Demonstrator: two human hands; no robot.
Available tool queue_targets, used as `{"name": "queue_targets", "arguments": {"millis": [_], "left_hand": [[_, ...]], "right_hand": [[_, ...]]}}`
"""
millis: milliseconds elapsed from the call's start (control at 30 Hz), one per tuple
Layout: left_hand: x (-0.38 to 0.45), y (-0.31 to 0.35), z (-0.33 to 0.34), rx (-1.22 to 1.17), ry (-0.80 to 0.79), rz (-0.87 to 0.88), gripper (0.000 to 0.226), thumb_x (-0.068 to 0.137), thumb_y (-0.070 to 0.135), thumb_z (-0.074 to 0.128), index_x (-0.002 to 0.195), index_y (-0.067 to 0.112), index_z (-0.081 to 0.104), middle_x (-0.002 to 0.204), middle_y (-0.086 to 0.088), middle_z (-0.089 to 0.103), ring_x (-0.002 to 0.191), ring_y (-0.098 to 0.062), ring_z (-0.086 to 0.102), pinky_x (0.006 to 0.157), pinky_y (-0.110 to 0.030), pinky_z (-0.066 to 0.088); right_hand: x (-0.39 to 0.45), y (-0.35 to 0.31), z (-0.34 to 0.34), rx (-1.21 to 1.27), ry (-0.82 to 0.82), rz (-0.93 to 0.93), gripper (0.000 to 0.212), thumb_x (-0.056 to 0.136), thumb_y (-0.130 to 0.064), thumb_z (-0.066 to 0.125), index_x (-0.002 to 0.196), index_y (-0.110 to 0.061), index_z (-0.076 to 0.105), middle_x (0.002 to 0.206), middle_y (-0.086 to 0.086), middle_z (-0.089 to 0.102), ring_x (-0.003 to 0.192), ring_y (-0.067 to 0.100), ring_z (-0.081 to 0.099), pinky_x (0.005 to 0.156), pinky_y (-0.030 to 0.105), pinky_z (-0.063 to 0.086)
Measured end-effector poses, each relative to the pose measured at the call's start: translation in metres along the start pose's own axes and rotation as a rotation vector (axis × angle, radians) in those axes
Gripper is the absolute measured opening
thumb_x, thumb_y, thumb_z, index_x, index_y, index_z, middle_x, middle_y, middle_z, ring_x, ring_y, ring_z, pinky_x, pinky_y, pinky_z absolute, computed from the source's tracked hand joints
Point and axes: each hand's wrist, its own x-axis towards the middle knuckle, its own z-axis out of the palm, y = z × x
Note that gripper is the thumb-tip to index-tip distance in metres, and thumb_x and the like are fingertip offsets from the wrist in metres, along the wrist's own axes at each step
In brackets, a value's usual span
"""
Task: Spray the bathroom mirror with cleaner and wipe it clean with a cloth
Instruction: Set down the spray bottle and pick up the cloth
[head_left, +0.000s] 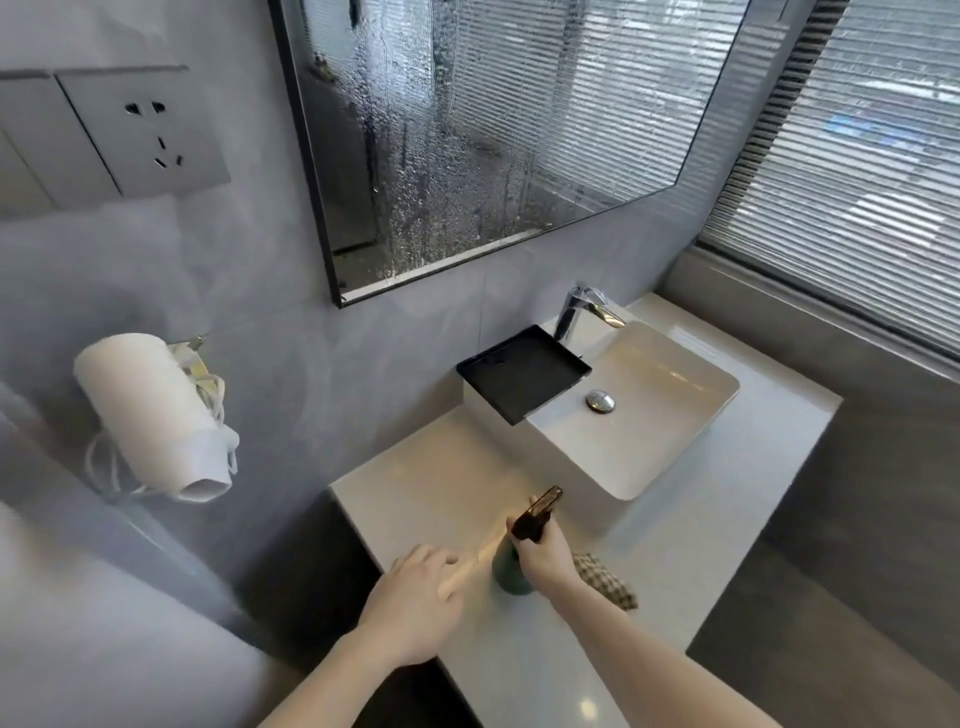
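Droplets cover the mirror (498, 130); spraying looks done. Right hand (545, 551) grips the bottle (511, 571) on the bench (545, 665); left hand (415, 587) open. Next: release, take cloth (608, 579).

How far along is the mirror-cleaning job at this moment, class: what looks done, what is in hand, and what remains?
Done: the mirror is already covered in droplets and runs, so spraying looks finished. In hand: the right hand grips the spray bottle standing on the counter; the left hand hovers beside it, empty. Left: the checked cloth lies untouched behind the right wrist, so wiping has not begun.
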Motion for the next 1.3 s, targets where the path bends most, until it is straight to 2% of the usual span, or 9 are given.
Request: {"name": "queue_targets", "arguments": {"millis": [133,200,300,467,633,933,1033,1133,1300], "left_hand": [[0.005,-0.006,-0.001,-0.026,0.007,-0.010,0.045,0.107,0.038,0.052,0.151,0.032,0.047,0.152,0.015,0.045,0.139,-0.011,0.045,0.114,-0.031,0.040],[0.008,-0.007,-0.001,-0.036,0.004,-0.009,0.045,0.106,0.039,0.052,0.151,0.033,0.047,0.152,0.015,0.045,0.139,-0.010,0.045,0.114,-0.031,0.040],[0.015,-0.006,0.003,-0.036,0.000,0.010,0.045,0.106,0.038,0.051,0.150,0.034,0.048,0.152,0.016,0.046,0.139,-0.009,0.046,0.115,-0.031,0.040],[0.027,0.003,0.010,-0.019,-0.023,0.047,0.048,0.107,0.038,0.050,0.154,0.033,0.044,0.156,0.015,0.043,0.143,-0.010,0.042,0.119,-0.033,0.037],[0.029,0.005,0.017,0.005,-0.053,0.052,0.049,0.107,0.039,0.050,0.155,0.031,0.043,0.156,0.014,0.043,0.143,-0.011,0.043,0.120,-0.034,0.038],[0.014,-0.007,0.028,0.023,-0.141,0.006,0.052,0.106,0.042,0.049,0.157,0.033,0.041,0.160,0.015,0.040,0.137,-0.012,0.050,0.114,-0.037,0.046],[0.009,-0.011,0.032,0.029,-0.157,0.001,0.054,0.105,0.042,0.049,0.158,0.033,0.040,0.161,0.014,0.040,0.134,-0.014,0.053,0.112,-0.036,0.047],[0.005,-0.014,0.040,0.041,-0.167,-0.003,0.054,0.105,0.041,0.049,0.157,0.034,0.040,0.158,0.014,0.041,0.123,-0.016,0.060,0.107,-0.036,0.050],[-0.002,-0.012,0.054,0.079,-0.232,0.028,0.053,0.106,0.037,0.046,0.158,0.031,0.039,0.163,0.012,0.038,0.137,-0.015,0.051,0.115,-0.036,0.042]], "right_hand": [[0.011,0.010,0.002,-0.084,-0.018,0.007,0.047,0.101,-0.027,0.066,0.145,-0.019,0.050,0.147,0.001,0.055,0.141,0.026,0.053,0.119,0.043,0.042],[0.007,0.019,-0.002,-0.113,-0.024,-0.005,0.056,0.098,-0.037,0.069,0.148,-0.020,0.051,0.149,-0.003,0.054,0.142,0.022,0.052,0.119,0.042,0.043],[-0.002,0.035,-0.015,-0.197,-0.020,-0.024,0.083,0.092,-0.045,0.072,0.163,-0.022,0.036,0.168,-0.007,0.036,0.156,0.018,0.034,0.129,0.042,0.030],[-0.021,0.077,-0.041,-0.410,-0.008,0.008,0.075,0.097,-0.027,0.069,0.164,-0.021,0.034,0.174,-0.002,0.022,0.162,0.019,0.018,0.130,0.034,0.015],[-0.023,0.118,-0.059,-0.652,-0.129,0.094,0.070,0.098,-0.029,0.065,0.161,-0.020,0.037,0.165,0.003,0.032,0.152,0.023,0.035,0.122,0.034,0.034],[-0.011,0.125,-0.052,-0.880,-0.269,0.136,0.090,0.098,-0.034,0.064,0.170,-0.020,0.012,0.173,0.006,0.020,0.155,0.031,0.031,0.123,0.039,0.036],[-0.010,0.130,-0.053,-0.953,-0.264,0.102,0.084,0.096,-0.034,0.062,0.168,-0.021,0.020,0.162,0.008,0.033,0.147,0.035,0.037,0.118,0.040,0.037],[-0.023,0.134,-0.055,-1.028,-0.310,0.033,0.062,0.099,-0.032,0.058,0.157,-0.018,0.039,0.152,0.007,0.045,0.140,0.035,0.040,0.116,0.040,0.036],[-0.059,0.164,-0.050,-0.962,-0.257,-0.029,0.039,0.098,-0.028,0.064,0.136,-0.024,0.056,0.138,-0.001,0.046,0.135,0.025,0.044,0.108,0.033,0.043]]}}
